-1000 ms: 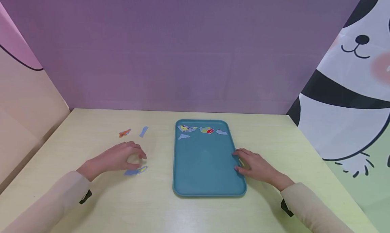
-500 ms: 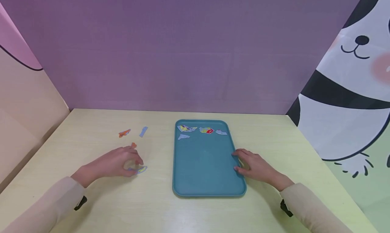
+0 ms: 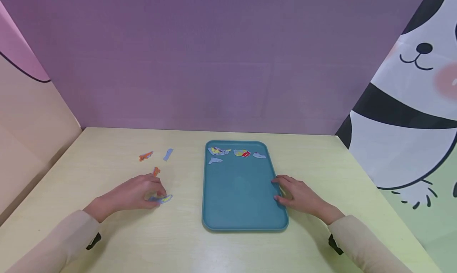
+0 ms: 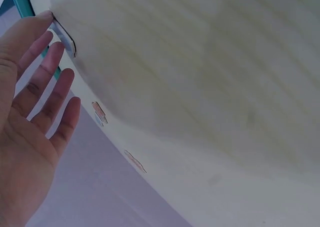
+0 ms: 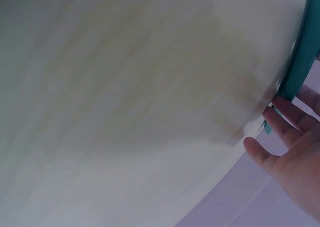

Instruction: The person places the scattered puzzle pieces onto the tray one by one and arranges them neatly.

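Note:
In the head view my left hand point(image 3: 133, 193) bends thumb and fingers over a blue-and-yellow paper puzzle piece point(image 3: 166, 199) on the table. Thumb and index finger pinch its left part; they partly hide it. The left wrist view shows the thumb tip at one end of this piece point(image 4: 65, 37). A small orange piece point(image 3: 156, 171) shows just beyond the knuckles. My right hand point(image 3: 301, 195) rests its fingertips and thumb on the right rim of a blue-green tray point(image 3: 244, 197). Its fingers look nearly straight beside the tray edge point(image 5: 297, 62) in the right wrist view.
Farther back on the left lie an orange piece point(image 3: 145, 156) and a narrow blue piece point(image 3: 168, 154). Along the tray's far end are several more pieces, among them a red-and-yellow one point(image 3: 242, 152). A purple wall point(image 3: 214, 66) stands behind the pale table point(image 3: 171, 245).
My left hand has shifted slightly left and down onto the blue-and-yellow piece, its fingers closing in. The small orange piece behind it has come into view. My right hand stays on the tray rim.

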A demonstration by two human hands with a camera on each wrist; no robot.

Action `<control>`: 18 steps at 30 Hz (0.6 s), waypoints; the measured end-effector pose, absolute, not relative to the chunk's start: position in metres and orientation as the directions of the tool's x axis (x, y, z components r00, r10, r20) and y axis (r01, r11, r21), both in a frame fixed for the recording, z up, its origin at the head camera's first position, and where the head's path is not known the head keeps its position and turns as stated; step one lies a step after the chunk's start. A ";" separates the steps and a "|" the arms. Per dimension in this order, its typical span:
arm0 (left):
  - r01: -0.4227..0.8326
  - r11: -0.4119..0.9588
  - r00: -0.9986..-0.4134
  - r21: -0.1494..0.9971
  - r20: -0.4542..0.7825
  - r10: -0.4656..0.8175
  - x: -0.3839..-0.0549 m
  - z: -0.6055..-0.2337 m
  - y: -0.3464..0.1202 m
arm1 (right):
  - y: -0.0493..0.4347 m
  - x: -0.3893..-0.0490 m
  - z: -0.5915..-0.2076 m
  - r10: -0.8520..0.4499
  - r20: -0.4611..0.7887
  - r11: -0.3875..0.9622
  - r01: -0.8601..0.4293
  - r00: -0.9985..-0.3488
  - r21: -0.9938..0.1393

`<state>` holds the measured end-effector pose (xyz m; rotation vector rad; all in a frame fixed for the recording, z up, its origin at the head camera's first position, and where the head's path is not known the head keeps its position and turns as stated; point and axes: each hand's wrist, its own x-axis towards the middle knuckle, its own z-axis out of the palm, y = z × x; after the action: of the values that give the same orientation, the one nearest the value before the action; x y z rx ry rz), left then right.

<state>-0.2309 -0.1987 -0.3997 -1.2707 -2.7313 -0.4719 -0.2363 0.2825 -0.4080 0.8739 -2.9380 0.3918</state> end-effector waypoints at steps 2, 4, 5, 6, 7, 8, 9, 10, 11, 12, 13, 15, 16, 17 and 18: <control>0.755 0.609 -0.653 0.241 0.206 0.729 -0.231 -0.399 -0.199 | 0.282 -0.236 -0.408 -0.530 0.119 0.808 -0.543 -0.840 -0.228; 0.756 0.609 -0.653 0.241 0.205 0.729 -0.230 -0.399 -0.199 | 0.282 -0.236 -0.408 -0.530 0.120 0.808 -0.543 -0.839 -0.229; 0.755 0.609 -0.653 0.240 0.205 0.729 -0.230 -0.399 -0.199 | 0.282 -0.236 -0.408 -0.531 0.122 0.807 -0.544 -0.839 -0.230; 0.755 0.610 -0.654 0.239 0.204 0.729 -0.230 -0.399 -0.199 | 0.282 -0.236 -0.408 -0.532 0.124 0.806 -0.546 -0.838 -0.230; 0.757 0.609 -0.651 0.235 0.207 0.730 -0.230 -0.400 -0.199 | 0.282 -0.237 -0.408 -0.533 0.126 0.805 -0.547 -0.837 -0.229; 0.759 0.609 -0.650 0.232 0.207 0.731 -0.230 -0.400 -0.199 | 0.282 -0.237 -0.408 -0.534 0.128 0.804 -0.549 -0.836 -0.227; 0.760 0.607 -0.649 0.232 0.207 0.732 -0.230 -0.400 -0.199 | 0.282 -0.237 -0.409 -0.535 0.129 0.804 -0.550 -0.835 -0.225; 0.759 0.609 -0.649 0.230 0.206 0.732 -0.229 -0.400 -0.199 | 0.282 -0.237 -0.409 -0.536 0.130 0.804 -0.551 -0.835 -0.223; 0.760 0.609 -0.648 0.228 0.205 0.733 -0.229 -0.400 -0.199 | 0.282 -0.237 -0.409 -0.536 0.130 0.804 -0.551 -0.834 -0.222; 0.760 0.610 -0.648 0.225 0.202 0.734 -0.229 -0.400 -0.199 | 0.283 -0.238 -0.409 -0.536 0.129 0.805 -0.551 -0.835 -0.221; 0.760 0.611 -0.649 0.224 0.201 0.734 -0.229 -0.400 -0.199 | 0.283 -0.238 -0.410 -0.535 0.128 0.806 -0.550 -0.835 -0.220; 0.760 0.611 -0.649 0.222 0.197 0.735 -0.228 -0.400 -0.199 | 0.283 -0.238 -0.410 -0.534 0.126 0.807 -0.549 -0.836 -0.220; 0.761 0.610 -0.647 0.219 0.197 0.736 -0.228 -0.401 -0.199 | 0.283 -0.237 -0.410 -0.534 0.125 0.807 -0.548 -0.836 -0.221; 0.762 0.609 -0.646 0.218 0.197 0.738 -0.228 -0.401 -0.199 | 0.283 -0.237 -0.409 -0.533 0.125 0.807 -0.548 -0.837 -0.221; 0.763 0.609 -0.645 0.217 0.197 0.738 -0.228 -0.401 -0.199 | 0.283 -0.237 -0.409 -0.533 0.124 0.807 -0.547 -0.837 -0.222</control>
<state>-0.2284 -0.1986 -0.4007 -1.2809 -2.7381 -0.4330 -0.2371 0.2828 -0.4091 0.8773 -2.9329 0.3869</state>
